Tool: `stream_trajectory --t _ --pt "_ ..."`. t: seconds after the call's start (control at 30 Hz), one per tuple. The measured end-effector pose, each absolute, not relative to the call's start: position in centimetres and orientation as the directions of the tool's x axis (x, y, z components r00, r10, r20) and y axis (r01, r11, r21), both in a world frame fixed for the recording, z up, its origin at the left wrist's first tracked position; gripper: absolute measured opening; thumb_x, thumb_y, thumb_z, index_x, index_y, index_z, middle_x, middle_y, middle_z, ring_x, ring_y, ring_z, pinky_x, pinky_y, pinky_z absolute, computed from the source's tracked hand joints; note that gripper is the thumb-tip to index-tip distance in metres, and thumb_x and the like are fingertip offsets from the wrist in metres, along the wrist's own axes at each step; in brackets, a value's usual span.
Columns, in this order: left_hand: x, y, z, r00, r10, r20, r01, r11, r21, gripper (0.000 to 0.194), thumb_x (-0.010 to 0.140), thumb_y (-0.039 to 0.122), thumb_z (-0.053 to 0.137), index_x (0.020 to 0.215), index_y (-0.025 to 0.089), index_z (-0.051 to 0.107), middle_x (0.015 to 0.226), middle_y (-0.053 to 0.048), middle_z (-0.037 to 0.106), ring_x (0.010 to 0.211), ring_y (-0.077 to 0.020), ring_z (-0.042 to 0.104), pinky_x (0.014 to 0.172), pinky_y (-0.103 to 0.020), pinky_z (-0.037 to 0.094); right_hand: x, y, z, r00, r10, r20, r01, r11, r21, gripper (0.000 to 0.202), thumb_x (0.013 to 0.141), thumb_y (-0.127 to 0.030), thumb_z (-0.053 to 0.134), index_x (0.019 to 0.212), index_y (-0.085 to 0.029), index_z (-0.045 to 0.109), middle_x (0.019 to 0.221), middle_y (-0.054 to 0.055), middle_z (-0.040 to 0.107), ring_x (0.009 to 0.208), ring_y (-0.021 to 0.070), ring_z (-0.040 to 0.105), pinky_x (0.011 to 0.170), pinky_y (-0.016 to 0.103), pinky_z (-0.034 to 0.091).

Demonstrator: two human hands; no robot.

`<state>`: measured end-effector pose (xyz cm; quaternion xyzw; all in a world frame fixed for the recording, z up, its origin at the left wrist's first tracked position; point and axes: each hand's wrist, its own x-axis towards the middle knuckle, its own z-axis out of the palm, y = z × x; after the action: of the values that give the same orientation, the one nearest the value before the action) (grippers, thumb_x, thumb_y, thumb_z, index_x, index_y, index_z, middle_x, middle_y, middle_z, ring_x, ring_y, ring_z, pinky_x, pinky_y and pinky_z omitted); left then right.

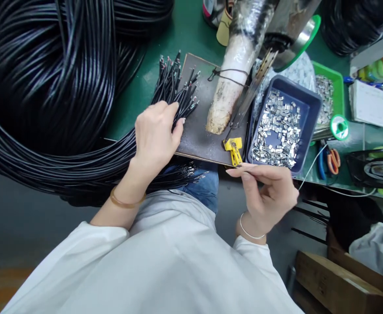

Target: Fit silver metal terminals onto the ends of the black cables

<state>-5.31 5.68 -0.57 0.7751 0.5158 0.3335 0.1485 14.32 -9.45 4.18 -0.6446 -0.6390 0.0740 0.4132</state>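
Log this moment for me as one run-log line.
left hand: holding black cables | right hand: beside yellow clip, anything pinched unclear | blue tray: small metal pieces

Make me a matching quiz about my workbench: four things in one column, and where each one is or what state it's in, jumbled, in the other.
Things:
1. Left hand
2. Blue tray
3. Yellow tool
4. White notepad

Places and states:
A. Just beyond the fingertips of the right hand
B. To the right of the green tray
C. On the black cables
D. Holding many small metal pieces

Right pairs: 1-C, 2-D, 3-A, 4-B
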Motion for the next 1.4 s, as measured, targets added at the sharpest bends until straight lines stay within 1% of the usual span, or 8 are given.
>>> stream_trajectory --t 0.2,0.43,0.57,0.67,0.83,1.0,1.13,1.4 --pt "-5.5 2.2 -0.2 0.263 0.866 0.426 0.529 -0.499 0.687 0.023 0.092 0.028 0.061 0.109 0.019 0.073 0.087 -0.005 0.068 0.080 -0.0176 0.064 0.072 -0.032 0.048 19.3 -6.6 3.8 0.376 0.675 0.635 0.910 -0.140 -0.390 0.013 0.087 -0.031 0.064 0.081 -0.021 0.059 0.068 -0.004 0.060 0.055 0.0116 0.056 0.057 0.028 0.046" --pt "-5.4 4.3 -1.1 -0.146 0.927 0.345 -0.099 -0.361 0.927 0.020 0.092 0.040 0.067 0.106 0.026 0.067 0.100 0.001 0.071 0.072 -0.0072 0.060 0.063 -0.027 0.047 26.6 -2.7 2.9 0.483 0.794 0.369 0.864 -0.364 -0.348 0.008 0.076 -0.022 0.066 0.072 -0.021 0.060 0.073 -0.001 0.064 0.069 0.0167 0.059 0.079 0.035 0.049" --pt "-5.1 2.2 2.1 0.304 0.931 0.202 -0.352 -0.087 0.932 0.018 0.084 0.034 0.075 0.095 0.022 0.069 0.073 0.003 0.069 0.048 -0.0049 0.052 0.043 -0.022 0.037 26.3 -1.7 3.2 0.416 0.855 0.311 0.906 -0.360 -0.223 0.009 0.074 -0.018 0.063 0.069 -0.021 0.056 0.074 0.000 0.064 0.070 0.0171 0.057 0.079 0.035 0.047" --pt "-4.2 -0.3 4.0 0.831 0.557 0.012 -0.193 0.267 0.944 0.010 0.082 0.022 0.071 0.089 0.015 0.072 0.060 0.000 0.067 0.050 -0.0087 0.059 0.044 -0.021 0.040 25.5 -1.3 3.5 0.335 0.895 0.296 0.940 -0.337 -0.044 0.012 0.073 -0.013 0.057 0.069 -0.022 0.051 0.077 0.004 0.063 0.072 0.0185 0.055 0.076 0.036 0.045" --pt "-1.7 -1.7 1.7 0.703 0.693 -0.157 -0.166 0.375 0.912 0.007 0.079 0.014 0.066 0.085 0.011 0.067 0.057 0.002 0.063 0.048 -0.0048 0.052 0.048 -0.017 0.038 25.6 -1.0 3.1 0.267 0.915 0.301 0.956 -0.291 0.036 0.012 0.073 -0.010 0.052 0.075 -0.022 0.050 0.083 0.007 0.063 0.079 0.0200 0.056 0.075 0.036 0.045" --pt "-1.3 -0.8 -0.4 0.482 0.858 -0.181 -0.343 0.374 0.861 0.015 0.076 0.022 0.072 0.087 0.014 0.066 0.052 0.006 0.056 0.045 -0.0050 0.046 0.044 -0.018 0.032 25.9 -1.9 2.3 0.304 0.834 0.461 0.950 -0.300 -0.082 0.009 0.078 -0.013 0.052 0.077 -0.022 0.050 0.081 0.004 0.060 0.081 0.0204 0.060 0.078 0.038 0.049" --pt "-1.7 -0.3 0.4 0.469 0.863 -0.188 -0.323 0.366 0.873 0.016 0.073 0.022 0.076 0.084 0.013 0.068 0.051 0.006 0.054 0.045 -0.0047 0.045 0.044 -0.018 0.033 23.6 -3.5 2.8 0.426 0.605 0.673 0.885 -0.123 -0.450 0.010 0.085 -0.021 0.059 0.079 -0.023 0.052 0.085 0.002 0.062 0.071 0.0160 0.064 0.061 0.031 0.050" --pt "-1.1 0.2 1.4 0.495 0.861 -0.117 -0.250 0.271 0.930 0.020 0.078 0.027 0.075 0.068 0.014 0.064 0.053 0.003 0.057 0.047 -0.0049 0.048 0.048 -0.018 0.039 14.8 -6.5 2.7 0.414 0.772 0.482 0.481 0.264 -0.836 0.012 0.084 -0.020 0.068 0.079 -0.021 0.057 0.087 -0.001 0.069 0.074 0.0139 0.073 0.062 0.028 0.061"
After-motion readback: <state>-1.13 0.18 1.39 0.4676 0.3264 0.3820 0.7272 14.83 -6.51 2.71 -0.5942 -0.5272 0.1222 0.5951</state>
